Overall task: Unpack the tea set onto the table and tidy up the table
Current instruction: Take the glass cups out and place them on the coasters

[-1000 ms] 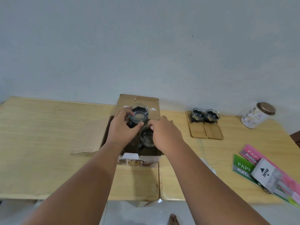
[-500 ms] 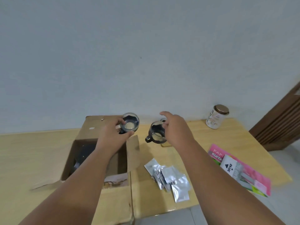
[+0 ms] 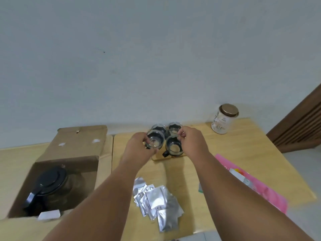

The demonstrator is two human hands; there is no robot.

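Observation:
My left hand (image 3: 137, 150) grips a small glass cup (image 3: 154, 141) with a black base. My right hand (image 3: 192, 142) holds a second glass cup (image 3: 172, 148) by its rim; its black handle points toward me. Both cups are over wooden coasters (image 3: 161, 158) at the back of the table. Two more glass cups (image 3: 159, 128) (image 3: 174, 127) stand just behind them. At the left, an open cardboard box (image 3: 69, 153) holds a glass teapot with a black lid (image 3: 50, 180).
Several silver foil sachets (image 3: 158, 200) lie in a loose pile near the front edge. A white jar with a brown lid (image 3: 224, 119) stands at the back right. Pink paper packs (image 3: 251, 183) lie at the right. A wooden door (image 3: 298, 126) is beyond the table (image 3: 225, 153).
Both hands lifted a cup each out of the box and carried them right, down to the coasters in front of the two standing cups. The view swung right.

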